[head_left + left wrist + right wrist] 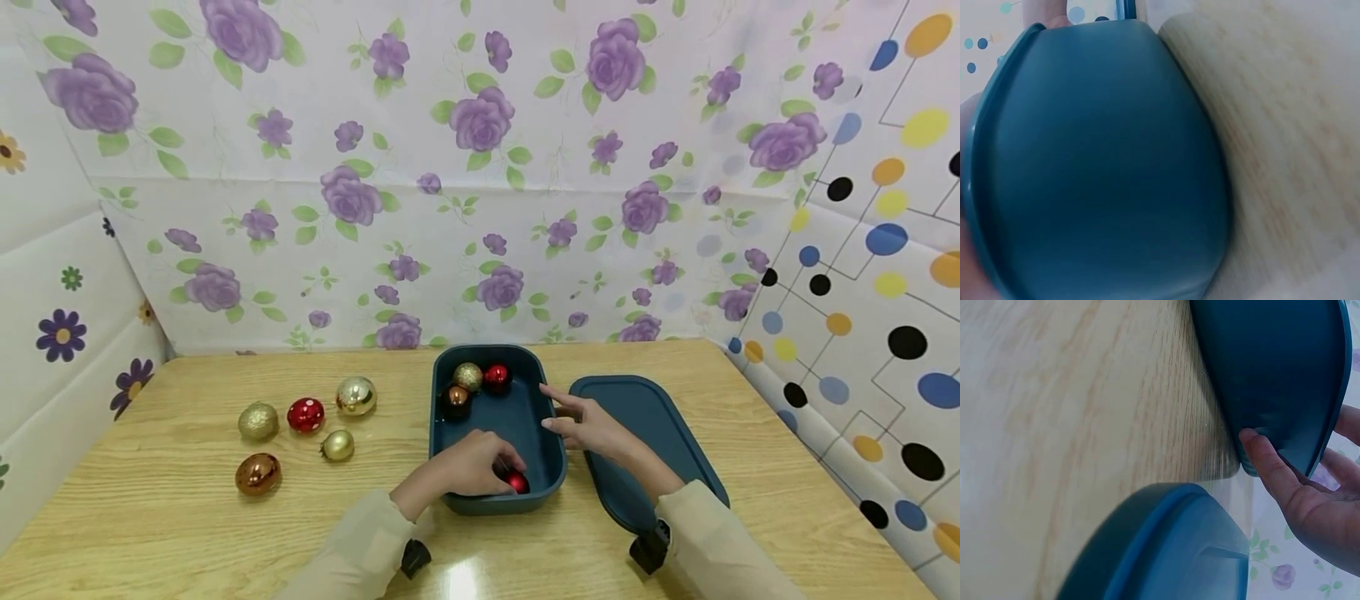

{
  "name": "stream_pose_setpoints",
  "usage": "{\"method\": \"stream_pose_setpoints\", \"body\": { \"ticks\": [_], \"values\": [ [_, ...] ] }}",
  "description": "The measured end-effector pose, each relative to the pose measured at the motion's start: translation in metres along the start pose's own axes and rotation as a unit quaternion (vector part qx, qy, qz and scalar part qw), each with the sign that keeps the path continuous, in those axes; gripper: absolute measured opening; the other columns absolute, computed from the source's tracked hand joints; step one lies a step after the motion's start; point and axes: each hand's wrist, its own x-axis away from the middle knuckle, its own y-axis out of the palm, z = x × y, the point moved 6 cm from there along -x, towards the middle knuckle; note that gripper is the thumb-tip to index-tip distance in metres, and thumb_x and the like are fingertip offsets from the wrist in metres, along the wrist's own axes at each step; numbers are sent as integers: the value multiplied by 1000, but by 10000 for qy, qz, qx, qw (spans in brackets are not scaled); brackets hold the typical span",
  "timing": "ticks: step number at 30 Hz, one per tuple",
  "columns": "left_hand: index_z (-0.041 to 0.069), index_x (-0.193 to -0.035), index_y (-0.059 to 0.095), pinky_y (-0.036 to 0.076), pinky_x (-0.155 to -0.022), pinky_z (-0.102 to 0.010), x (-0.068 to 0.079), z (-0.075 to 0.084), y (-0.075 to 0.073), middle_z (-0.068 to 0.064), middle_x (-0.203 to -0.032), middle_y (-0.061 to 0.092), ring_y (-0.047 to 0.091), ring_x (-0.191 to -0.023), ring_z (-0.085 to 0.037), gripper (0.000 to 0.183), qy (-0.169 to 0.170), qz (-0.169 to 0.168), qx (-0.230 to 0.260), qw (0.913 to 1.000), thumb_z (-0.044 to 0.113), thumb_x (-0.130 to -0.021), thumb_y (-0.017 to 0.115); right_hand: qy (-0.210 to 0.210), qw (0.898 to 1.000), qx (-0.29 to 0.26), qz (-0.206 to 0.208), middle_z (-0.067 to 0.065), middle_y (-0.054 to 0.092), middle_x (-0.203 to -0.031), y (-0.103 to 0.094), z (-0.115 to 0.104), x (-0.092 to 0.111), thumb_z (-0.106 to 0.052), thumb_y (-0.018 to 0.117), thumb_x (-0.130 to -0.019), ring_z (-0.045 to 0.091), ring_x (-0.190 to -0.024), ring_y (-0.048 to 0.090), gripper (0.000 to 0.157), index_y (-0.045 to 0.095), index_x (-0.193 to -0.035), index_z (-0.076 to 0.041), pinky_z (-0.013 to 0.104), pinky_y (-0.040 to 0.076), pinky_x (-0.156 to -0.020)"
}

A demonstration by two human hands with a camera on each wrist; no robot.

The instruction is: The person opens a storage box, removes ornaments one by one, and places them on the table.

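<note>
A deep blue rectangular box (525, 425) stands on the table. My left hand (474, 464) reaches into its near end, fingers curled round a shiny red Christmas bauble (517, 481) close to the box floor. Most of that bauble is hidden by the fingers. At the box's right wall, my right hand (592, 427) holds the rim (1340, 394), some fingers over it and one finger (1266, 456) against the outside. Toward the far end of the box lie a glittery gold bauble (468, 377), a red bauble (497, 377) and a dark bronze bauble (455, 401).
The blue lid (645, 417) lies flat to the right, partly under my right forearm. Left of the box are a bronze bauble (258, 474), a white-spotted red bauble (305, 414) and several gold baubles (356, 396). A flower-patterned cloth (450, 250) hangs behind the table.
</note>
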Motion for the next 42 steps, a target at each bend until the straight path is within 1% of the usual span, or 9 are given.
{"method": "stream_pose_setpoints", "body": {
  "ticks": [4,10,14,18,24,29,34,39,42],
  "values": [
    [9,-100,69,48,-69,-17,4,-2,-7,2,-94,67,62,-81,-7,24,93,224,115,9996,16,-77,74,21,9999,-98,-26,28,25,-143,1,1,0,-31,57,-90,39,-128,32,65,25,-145,-21,41,49,-84],
    [6,-104,68,50,-69,-19,17,-5,-24,-3,-95,67,63,-83,-14,30,44,658,248,9975,19,-77,73,40,10000,-79,0,28,25,-143,0,1,0,-31,58,-90,39,-129,31,65,26,-145,-23,41,49,-83],
    [5,-106,67,50,-67,-21,28,-10,-38,-3,-96,66,62,-83,-14,31,1,1039,312,9941,19,-78,72,13,10000,-80,-8,28,25,-143,0,2,0,-31,58,-89,39,-129,31,65,26,-145,-22,39,50,-81],
    [5,-107,66,49,-64,-23,41,-16,-53,-2,-95,64,58,-80,-13,32,-131,1463,453,9881,18,-79,72,-35,9999,-111,-41,29,24,-143,0,2,0,-31,58,-89,40,-129,31,66,25,-146,-20,38,50,-81],
    [4,-109,65,53,-74,-32,68,-28,-76,-7,-100,65,60,-89,-19,35,-295,2139,701,9739,19,-79,71,-32,9999,-125,-61,29,24,-143,0,2,-1,-31,58,-89,40,-129,29,67,25,-146,-20,38,50,-81],
    [1,-110,64,53,-76,-33,94,-44,-91,-12,-105,64,61,-92,-23,37,-461,2554,867,9618,18,-79,72,-28,9999,-137,-54,29,24,-142,0,2,-1,-31,59,-89,40,-129,30,67,24,-146,-19,38,50,-78],
    [1,-111,64,52,-78,-33,120,-60,-101,-13,-105,63,60,-93,-23,38,-823,2782,776,9538,19,-79,72,-39,9999,-145,-44,30,25,-142,0,2,-1,-31,59,-89,40,-127,33,67,25,-146,-18,39,49,-71],
    [1,-113,62,53,-75,-30,147,-76,-110,-14,-104,64,61,-93,-26,41,-1200,2973,602,9453,21,-79,72,-14,9996,-263,-87,29,23,-143,1,3,-2,-29,59,-89,40,-129,30,67,24,-146,-19,37,50,-76],
    [1,-113,62,53,-74,-32,160,-85,-115,-16,-104,64,61,-94,-27,41,-1376,3084,450,9402,21,-79,72,-15,9996,-272,-84,28,22,-144,1,2,-1,-30,59,-89,40,-130,29,67,24,-146,-20,36,51,-78]
  ]
}}
